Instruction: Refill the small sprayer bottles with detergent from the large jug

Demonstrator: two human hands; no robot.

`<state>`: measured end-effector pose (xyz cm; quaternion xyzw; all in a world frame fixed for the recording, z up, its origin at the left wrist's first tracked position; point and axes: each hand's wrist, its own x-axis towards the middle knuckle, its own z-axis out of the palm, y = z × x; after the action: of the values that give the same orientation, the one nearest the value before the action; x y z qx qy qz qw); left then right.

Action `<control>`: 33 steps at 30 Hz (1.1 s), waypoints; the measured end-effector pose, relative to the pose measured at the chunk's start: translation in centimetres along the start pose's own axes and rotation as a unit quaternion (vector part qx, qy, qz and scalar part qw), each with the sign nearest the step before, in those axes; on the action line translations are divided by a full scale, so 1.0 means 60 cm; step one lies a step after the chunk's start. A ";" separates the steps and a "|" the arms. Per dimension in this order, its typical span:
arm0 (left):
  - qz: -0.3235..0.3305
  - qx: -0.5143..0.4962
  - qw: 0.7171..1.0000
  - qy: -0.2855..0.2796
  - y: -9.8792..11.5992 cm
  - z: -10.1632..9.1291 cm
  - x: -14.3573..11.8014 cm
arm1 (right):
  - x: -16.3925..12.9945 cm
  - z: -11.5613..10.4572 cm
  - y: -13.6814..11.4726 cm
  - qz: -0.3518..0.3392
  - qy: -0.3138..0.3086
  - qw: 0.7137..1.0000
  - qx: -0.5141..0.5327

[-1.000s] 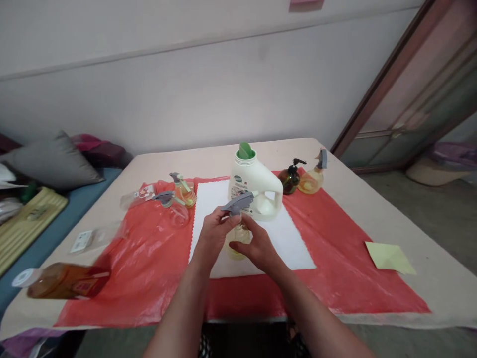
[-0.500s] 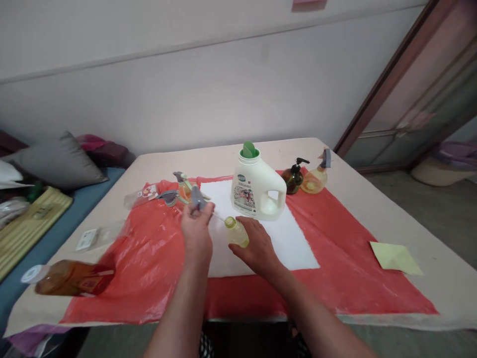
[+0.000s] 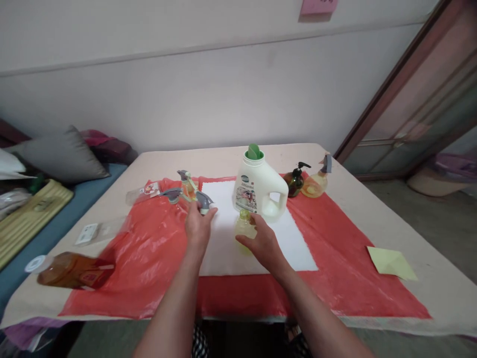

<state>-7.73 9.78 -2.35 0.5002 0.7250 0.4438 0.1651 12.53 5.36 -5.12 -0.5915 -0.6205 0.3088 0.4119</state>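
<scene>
The right hand (image 3: pixel 265 242) is wrapped around a small clear plastic bottle of pale yellow liquid (image 3: pixel 244 229), which stands open-necked on the white sheet (image 3: pixel 290 238) at the middle of the worktop (image 3: pixel 428 238), just in front of the large white plastic jug with a green cap (image 3: pixel 259 186). The left hand (image 3: pixel 197 226) is closed on a grey trigger spray head (image 3: pixel 204 201), carried out toward the worktop's left side, over the edge of the red plastic sheet (image 3: pixel 149 258).

With its neck open, the bottle could spill if the right hand tips or squeezes it. The spray head may drip from its tube onto the sheets.

A second ago the spray head sat on the bottle with both hands together; half a second ago it was just off, near the neck. Now it is well apart from the bottle, which stands more upright.
</scene>
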 end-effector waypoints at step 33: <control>-0.014 -0.109 0.992 -0.060 0.031 -0.005 -0.014 | 0.143 -0.017 0.042 0.016 0.148 0.974 0.174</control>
<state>-6.48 9.12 -0.85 0.4949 0.6679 0.4872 0.2674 14.98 14.00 -5.56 -0.5601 -0.4800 0.3279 0.5902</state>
